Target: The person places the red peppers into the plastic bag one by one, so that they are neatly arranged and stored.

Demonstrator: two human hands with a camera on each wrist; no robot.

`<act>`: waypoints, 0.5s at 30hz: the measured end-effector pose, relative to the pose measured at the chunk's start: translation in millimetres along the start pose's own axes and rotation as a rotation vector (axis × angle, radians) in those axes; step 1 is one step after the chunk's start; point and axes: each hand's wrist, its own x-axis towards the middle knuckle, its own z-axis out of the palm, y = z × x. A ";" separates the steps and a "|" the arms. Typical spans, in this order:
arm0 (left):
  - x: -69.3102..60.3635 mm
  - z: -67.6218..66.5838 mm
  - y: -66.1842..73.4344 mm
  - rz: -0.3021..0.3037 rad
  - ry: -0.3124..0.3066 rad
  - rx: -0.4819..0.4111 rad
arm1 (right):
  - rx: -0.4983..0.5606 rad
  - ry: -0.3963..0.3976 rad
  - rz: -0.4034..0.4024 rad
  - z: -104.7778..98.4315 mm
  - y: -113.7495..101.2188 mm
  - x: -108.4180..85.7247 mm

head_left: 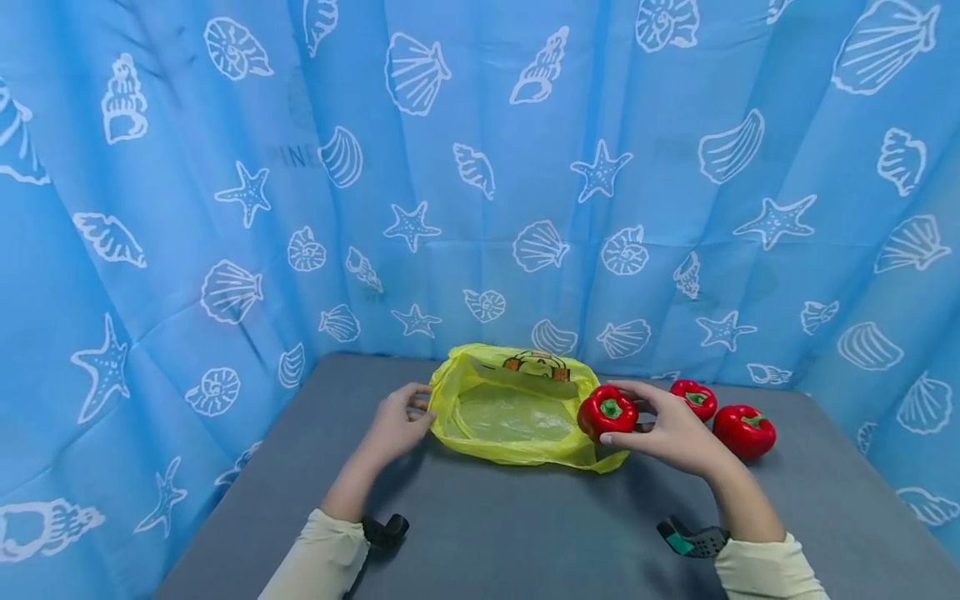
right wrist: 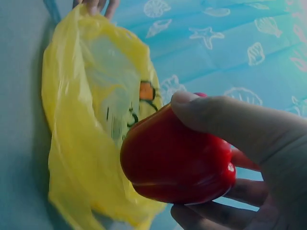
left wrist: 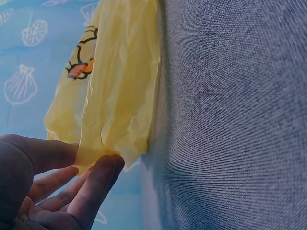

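Bag (head_left: 502, 452), lower centre of frame | left grip (head_left: 400, 423) pinched on its left edge | right grip (head_left: 675, 429) clamped round red pepper (head_left: 602, 415)

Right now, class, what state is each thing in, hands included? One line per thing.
Yellow bag: mouth open, resting on the table.
Table: upright, grey top partly covered.
Left hand: pinching the bag's edge.
Right hand: gripping a pepper.
Held pepper: whole, by the bag's right end.
Rear pepper: whole-looking, ungripped.
Front pepper: whole-looking, ungripped.
Blue curtain: hanging in folds.
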 end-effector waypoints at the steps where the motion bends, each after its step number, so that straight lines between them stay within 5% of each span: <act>1: -0.2 -0.1 -0.3 -0.001 0.001 -0.002 | -0.002 0.000 -0.003 3.2 -2.1 3.3; 15: -0.7 -2.4 0.7 0.003 -0.009 -0.026 | 0.006 -0.003 0.018 52.6 -18.8 47.5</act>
